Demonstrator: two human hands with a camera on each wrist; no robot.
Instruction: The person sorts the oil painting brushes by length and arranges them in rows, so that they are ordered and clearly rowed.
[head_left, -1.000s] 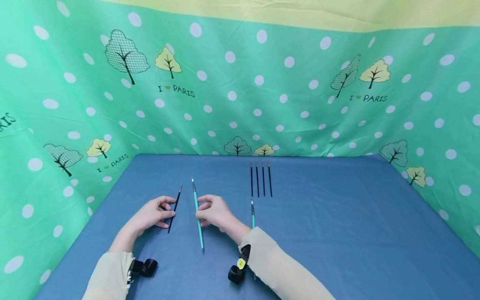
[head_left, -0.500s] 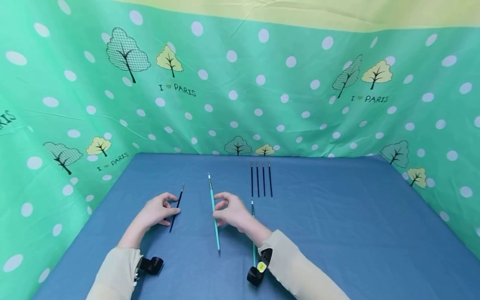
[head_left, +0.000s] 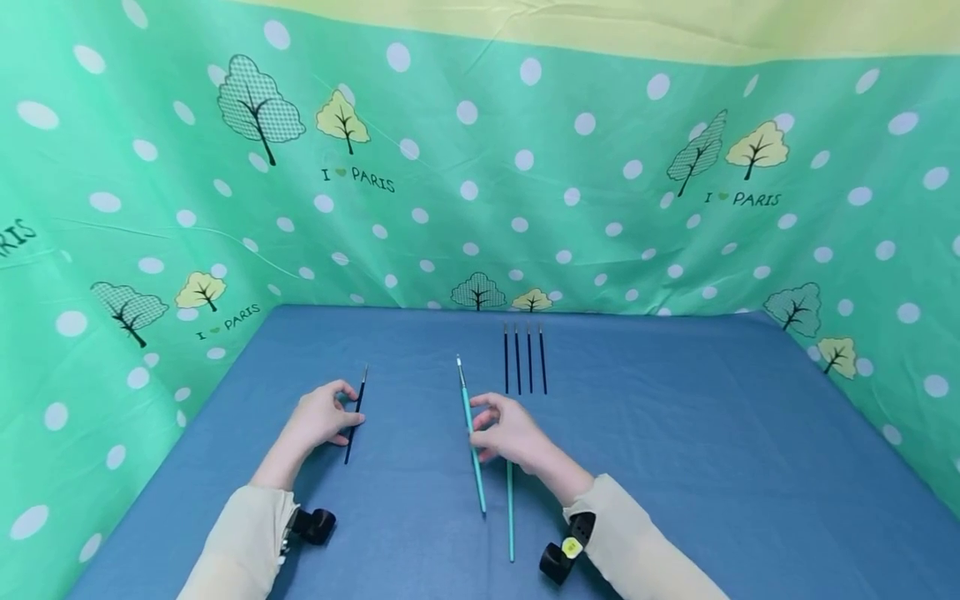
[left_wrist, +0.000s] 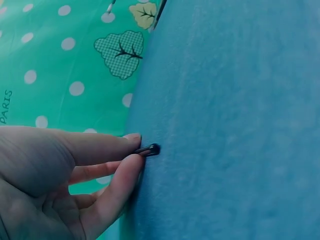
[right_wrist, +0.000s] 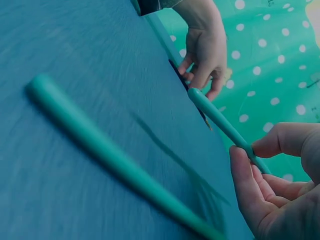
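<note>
My left hand (head_left: 322, 418) pinches a thin black paintbrush (head_left: 356, 417) between thumb and fingers, bristles pointing away from me. In the left wrist view only the dark handle end (left_wrist: 154, 149) pokes out from the fingertips. A turquoise paintbrush (head_left: 478, 479) is pinched in my right hand (head_left: 510, 433), its white tip toward the back. The right wrist view shows that handle (right_wrist: 220, 120) raised over the cloth, with a shadow beneath. Just to its right a second turquoise paintbrush (head_left: 511, 517) lies on the table, its upper part hidden behind my right hand.
Several black paintbrushes (head_left: 530, 360) lie side by side near the back of the blue-covered table (head_left: 697, 433). A green curtain (head_left: 420, 208) with white dots and trees rises behind and along both sides. Each wrist carries a black camera (head_left: 558, 560).
My right hand has moved rightward with the turquoise paintbrush, arriving beside the one lying on the table. The left hand, still holding its black paintbrush, has shifted only slightly right.
</note>
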